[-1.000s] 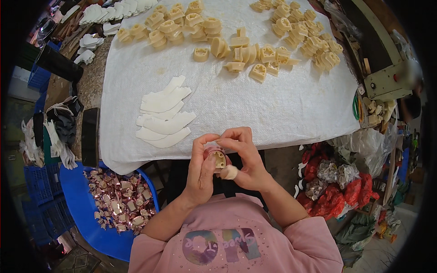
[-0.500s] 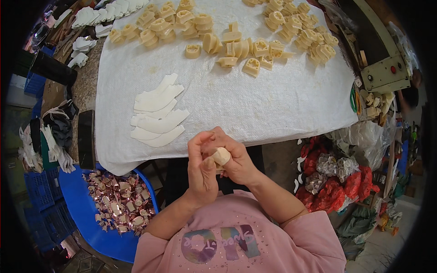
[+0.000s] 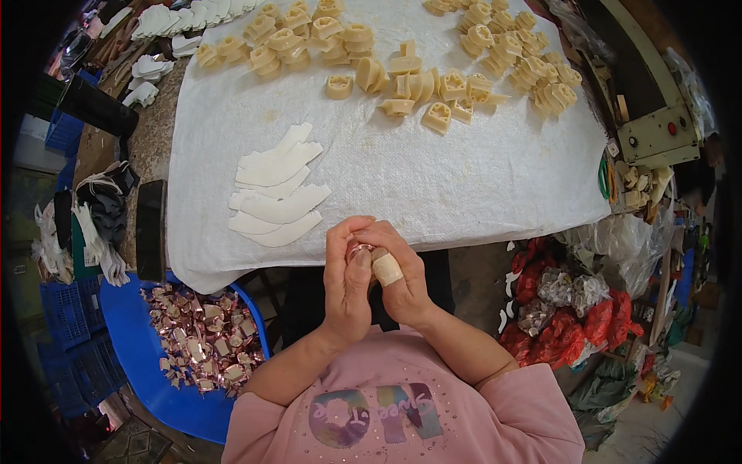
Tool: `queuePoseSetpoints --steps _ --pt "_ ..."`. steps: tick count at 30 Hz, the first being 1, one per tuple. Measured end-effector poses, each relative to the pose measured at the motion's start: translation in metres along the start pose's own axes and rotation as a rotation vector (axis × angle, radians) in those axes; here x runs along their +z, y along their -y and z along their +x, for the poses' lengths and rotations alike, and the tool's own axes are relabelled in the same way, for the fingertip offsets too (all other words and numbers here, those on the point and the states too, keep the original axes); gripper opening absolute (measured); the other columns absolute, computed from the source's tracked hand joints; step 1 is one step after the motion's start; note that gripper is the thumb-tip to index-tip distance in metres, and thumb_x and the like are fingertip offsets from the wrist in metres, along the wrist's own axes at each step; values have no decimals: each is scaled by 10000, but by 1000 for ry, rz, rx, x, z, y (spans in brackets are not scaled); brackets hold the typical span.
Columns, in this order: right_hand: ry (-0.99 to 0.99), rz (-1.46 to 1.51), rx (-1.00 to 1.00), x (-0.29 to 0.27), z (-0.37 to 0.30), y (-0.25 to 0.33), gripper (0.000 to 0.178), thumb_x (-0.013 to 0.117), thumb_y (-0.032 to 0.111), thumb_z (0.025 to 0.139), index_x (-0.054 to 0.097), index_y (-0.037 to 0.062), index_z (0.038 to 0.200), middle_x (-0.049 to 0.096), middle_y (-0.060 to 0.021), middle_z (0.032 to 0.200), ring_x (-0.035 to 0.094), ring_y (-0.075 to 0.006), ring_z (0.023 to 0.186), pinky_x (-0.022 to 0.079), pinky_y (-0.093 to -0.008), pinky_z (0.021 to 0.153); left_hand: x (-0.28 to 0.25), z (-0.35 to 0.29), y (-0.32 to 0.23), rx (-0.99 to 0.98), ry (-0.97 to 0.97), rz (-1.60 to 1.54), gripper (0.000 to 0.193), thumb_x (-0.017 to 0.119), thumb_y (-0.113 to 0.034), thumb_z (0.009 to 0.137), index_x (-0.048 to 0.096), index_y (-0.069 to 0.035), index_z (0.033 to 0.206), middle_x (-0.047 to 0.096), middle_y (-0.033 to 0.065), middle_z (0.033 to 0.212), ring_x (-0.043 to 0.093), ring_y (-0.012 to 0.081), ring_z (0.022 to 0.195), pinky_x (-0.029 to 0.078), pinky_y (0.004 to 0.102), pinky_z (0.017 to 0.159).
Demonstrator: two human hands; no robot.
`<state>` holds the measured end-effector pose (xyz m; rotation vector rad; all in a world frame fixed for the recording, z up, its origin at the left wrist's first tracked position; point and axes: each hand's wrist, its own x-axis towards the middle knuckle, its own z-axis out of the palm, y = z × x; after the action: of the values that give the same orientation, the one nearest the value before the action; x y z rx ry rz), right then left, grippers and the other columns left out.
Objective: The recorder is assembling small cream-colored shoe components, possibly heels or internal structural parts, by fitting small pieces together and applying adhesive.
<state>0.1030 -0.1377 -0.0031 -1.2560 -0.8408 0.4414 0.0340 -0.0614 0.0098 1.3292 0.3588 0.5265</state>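
My left hand (image 3: 346,288) and my right hand (image 3: 403,274) are pressed together in front of the table's near edge. Their fingers are closed around a small shiny pink piece (image 3: 359,249); only a sliver of it shows between the thumbs. A beige wrap of tape (image 3: 387,268) covers my right thumb. Just beyond my hands, several white curved cut strips (image 3: 280,204) lie overlapping on the white woven cloth (image 3: 433,178). Cream-coloured, heel-shaped plastic pieces (image 3: 410,83) stand in groups farther back on it.
To my left, a blue tub (image 3: 158,398) holds many shiny pink and beige pieces (image 3: 209,332). A dark flat phone-like slab (image 3: 151,230) lies at the table's left edge. Red bags (image 3: 553,332) and clear plastic sit low on the right, below a grey-green machine (image 3: 661,131).
My hands have turned and closed more tightly together, with the thumbs now side by side on top. The whole view has shifted slightly.
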Motion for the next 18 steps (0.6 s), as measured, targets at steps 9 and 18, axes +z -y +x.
queuePoseSetpoints --steps 9,18 --pt "2 -170 127 -28 18 15 465 493 398 922 498 39 1217 502 -69 855 515 -142 677 434 -258 565 -17 9 1 -174 96 -319 736 267 -593 921 186 -30 1388 533 102 978 508 138 745 421 251 596" --pt "67 -288 149 -32 21 24 235 598 218 861 576 7 962 561 -115 780 584 -221 709 455 -303 626 -16 7 -1 240 110 353 648 516 -376 914 263 50 1332 566 174 985 614 221 848 490 311 716"
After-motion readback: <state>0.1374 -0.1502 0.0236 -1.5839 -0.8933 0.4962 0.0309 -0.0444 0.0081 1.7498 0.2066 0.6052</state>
